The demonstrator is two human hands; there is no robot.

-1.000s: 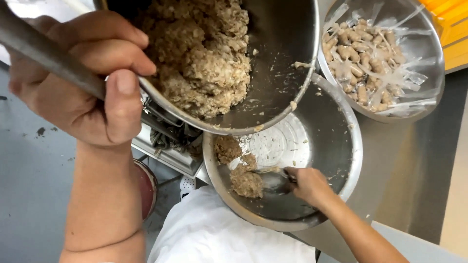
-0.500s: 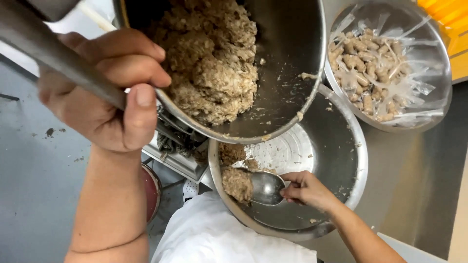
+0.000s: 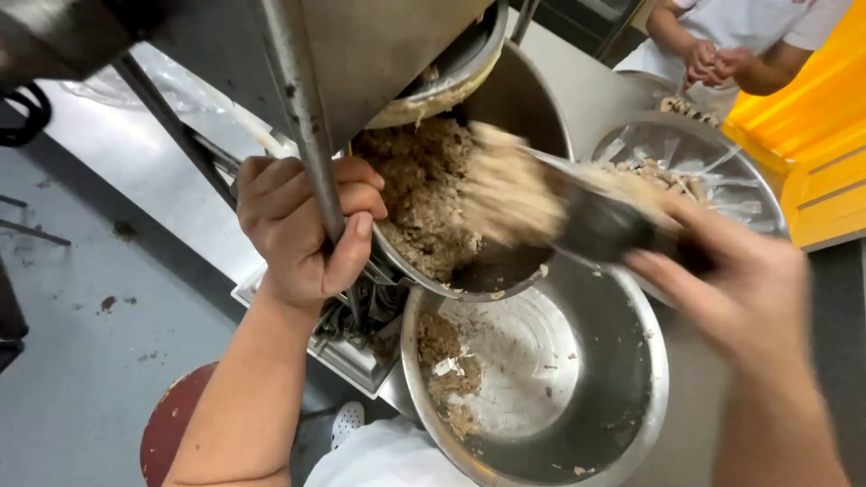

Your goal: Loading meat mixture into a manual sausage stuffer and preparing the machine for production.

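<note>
Gripping the metal lever (image 3: pixel 302 135), the left hand (image 3: pixel 302 230) was closed tight, apparently holding the tilted mixer bowl (image 3: pixel 505 99) so its mouth faced down over the near empty bowl (image 3: pixel 577 379). Right hand (image 3: pixel 731 280) clasped a blurred scoop (image 3: pixel 586 221) loaded with brown mince (image 3: pixel 424 194), between the two bowls. Far right, another person's hands (image 3: pixel 713 63) worked beside a third bowl (image 3: pixel 722 162).

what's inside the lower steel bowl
The lower bowl holds a small clump of brown mix on its left side, over a mostly bare bottom with scattered crumbs. Its upper edge is covered by the tilted pan and the right hand.
</note>
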